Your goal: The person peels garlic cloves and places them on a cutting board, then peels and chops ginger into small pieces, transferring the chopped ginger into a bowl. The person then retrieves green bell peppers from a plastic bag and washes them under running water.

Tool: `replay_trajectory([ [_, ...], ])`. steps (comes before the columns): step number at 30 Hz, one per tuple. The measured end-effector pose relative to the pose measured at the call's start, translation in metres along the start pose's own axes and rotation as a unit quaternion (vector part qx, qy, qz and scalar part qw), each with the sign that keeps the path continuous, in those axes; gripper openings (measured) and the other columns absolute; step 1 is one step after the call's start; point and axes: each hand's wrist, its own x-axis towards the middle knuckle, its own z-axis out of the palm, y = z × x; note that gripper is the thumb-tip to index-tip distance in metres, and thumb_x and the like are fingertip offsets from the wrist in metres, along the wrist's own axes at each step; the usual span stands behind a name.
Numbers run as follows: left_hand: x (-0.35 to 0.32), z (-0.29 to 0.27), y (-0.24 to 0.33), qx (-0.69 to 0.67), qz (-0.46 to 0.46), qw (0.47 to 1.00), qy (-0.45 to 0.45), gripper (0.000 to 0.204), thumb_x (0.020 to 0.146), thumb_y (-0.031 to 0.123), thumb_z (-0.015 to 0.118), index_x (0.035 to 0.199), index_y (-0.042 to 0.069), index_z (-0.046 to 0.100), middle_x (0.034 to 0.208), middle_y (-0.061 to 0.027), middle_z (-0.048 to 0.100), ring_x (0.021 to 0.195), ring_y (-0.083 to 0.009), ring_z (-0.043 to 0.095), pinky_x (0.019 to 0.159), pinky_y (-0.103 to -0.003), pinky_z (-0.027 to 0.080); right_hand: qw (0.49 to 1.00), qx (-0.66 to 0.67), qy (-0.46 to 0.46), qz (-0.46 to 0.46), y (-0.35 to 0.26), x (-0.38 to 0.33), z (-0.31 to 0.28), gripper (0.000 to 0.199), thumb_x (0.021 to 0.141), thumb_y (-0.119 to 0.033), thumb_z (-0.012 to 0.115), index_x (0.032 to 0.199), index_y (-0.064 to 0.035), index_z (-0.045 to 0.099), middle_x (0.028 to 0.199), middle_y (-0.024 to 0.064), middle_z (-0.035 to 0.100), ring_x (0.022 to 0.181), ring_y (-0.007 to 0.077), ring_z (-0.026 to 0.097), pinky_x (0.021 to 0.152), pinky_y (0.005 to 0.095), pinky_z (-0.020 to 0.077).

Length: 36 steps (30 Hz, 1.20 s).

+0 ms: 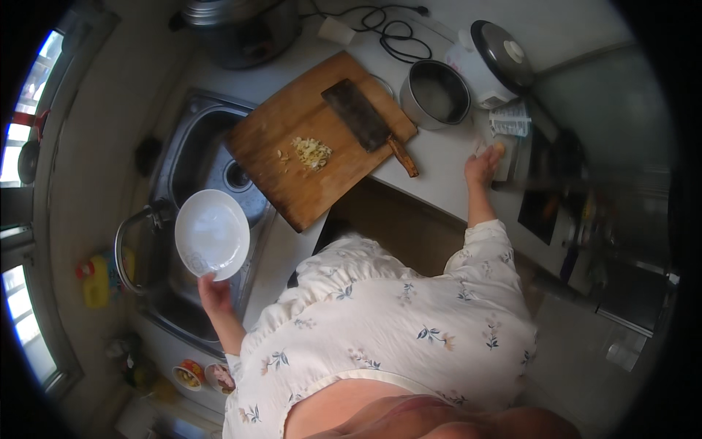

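Note:
A white plate [212, 233] with a faint pattern near its rim is held over the sink by my left hand [214, 294], which grips its near edge. On the right, my right hand [481, 167] reaches over the counter beside a pale flat item [504, 157], its fingers apart; whether they touch it is unclear. Between the hands lies a wooden cutting board [281, 121], partly over the sink, with a small heap of chopped pale-yellow pieces [312, 152]. A cleaver [358, 113] rests on the board, its wooden handle [402, 156] sticking out past the near edge.
A metal sink [194, 143] with a curved faucet [121, 252] is at left. Behind the board stand a large cooker [245, 36], a dark cable [398, 36], an inner pot [436, 95] and a white rice cooker [479, 69]. Two small food containers [189, 375] sit at lower left.

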Motion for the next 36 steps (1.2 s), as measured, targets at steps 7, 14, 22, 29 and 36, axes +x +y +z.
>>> replay_trajectory([
  [7, 0.007, 0.026, 0.001, -0.042, -0.014, 0.999, -0.030, 0.044, 0.069, 0.002, 0.056, 0.112, 0.003, 0.049, 0.107, -0.0095, 0.057, 0.097, -0.0236, 0.056, 0.082, -0.036, 0.048, 0.973, -0.167, -0.158, -0.012, 0.048, 0.046, 0.039, 0.026, 0.078, -0.023, 0.056, 0.098, -0.0074, 0.059, 0.103, 0.0124, 0.057, 0.097, 0.0316, 0.052, 0.082, 0.0439, 0.0424],
  [14, 0.004, 0.039, -0.002, -0.073, 0.004, 0.994, -0.082, 0.041, 0.068, -0.002, 0.053, 0.109, 0.001, 0.050, 0.098, -0.0083, 0.060, 0.076, -0.0164, 0.061, 0.064, -0.025, 0.051, 0.939, 0.295, 0.175, 0.029, -0.026, 0.063, -0.081, 0.032, 0.077, -0.030, 0.057, 0.089, -0.0010, 0.060, 0.088, 0.0176, 0.060, 0.080, 0.0312, 0.058, 0.072, 0.0422, 0.0450],
  [22, -0.019, 0.074, -0.002, -0.035, 0.048, 0.989, -0.133, 0.050, 0.067, -0.002, 0.051, 0.116, 0.001, 0.044, 0.107, -0.0090, 0.055, 0.094, -0.0207, 0.057, 0.079, -0.034, 0.049, 0.539, 0.820, -0.189, -0.037, -0.241, -0.061, -0.226, 0.044, 0.082, -0.022, 0.039, 0.114, 0.0074, 0.046, 0.112, 0.0182, 0.051, 0.103, 0.0274, 0.053, 0.085, 0.0369, 0.0458],
  [29, -0.058, 0.091, 0.006, 0.025, 0.100, 0.986, -0.133, 0.046, 0.066, -0.004, 0.051, 0.112, 0.000, 0.047, 0.103, -0.0079, 0.056, 0.089, -0.0181, 0.059, 0.074, -0.031, 0.051, 0.574, 0.398, -0.356, -0.621, -0.359, -0.303, -0.170, 0.028, 0.068, -0.020, 0.060, 0.092, -0.0065, 0.055, 0.131, 0.0075, 0.039, 0.116, 0.0367, 0.034, 0.097, 0.0491, 0.0206],
  [36, -0.091, 0.029, 0.043, 0.074, 0.172, 0.982, 0.025, 0.041, 0.060, -0.007, 0.049, 0.100, -0.003, 0.054, 0.086, -0.0061, 0.060, 0.068, -0.0108, 0.057, 0.057, -0.020, 0.045, 0.256, 0.375, -0.462, -0.762, -0.341, -0.326, -0.149, 0.025, 0.063, -0.017, 0.061, 0.087, -0.0087, 0.061, 0.092, 0.0067, 0.060, 0.087, 0.0261, 0.053, 0.078, 0.0388, 0.0381],
])
